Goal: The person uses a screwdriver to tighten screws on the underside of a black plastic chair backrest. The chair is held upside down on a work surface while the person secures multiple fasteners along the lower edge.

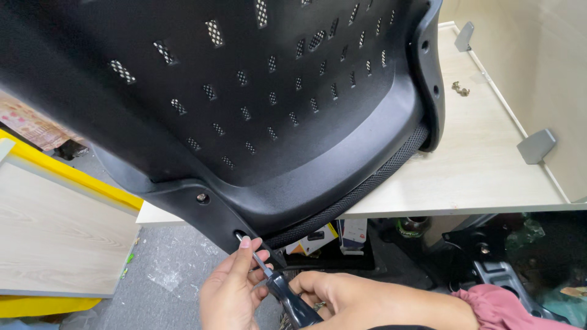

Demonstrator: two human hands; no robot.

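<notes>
Screwdriver (287, 293) | right hand (342, 299) grips | left hand (229, 293) steadies | chair back (244, 91)

chair back (257, 79): black plastic, rows of small slots showing pale mesh
mesh edge (373, 177): black, fine weave
screwdriver (287, 296): black handle, silver shaft
bench (477, 165): pale wood grain
brackets (536, 145): grey
sleeve (507, 308): dusty pink
board, near left (55, 238): light wood, yellow edge
floor (165, 287): grey

A pale wooden desk (483, 165) carries loose screws (460, 89) and grey brackets (536, 145); beneath it sit boxes (318, 239); left of it, a yellow-edged board (55, 238).
</notes>
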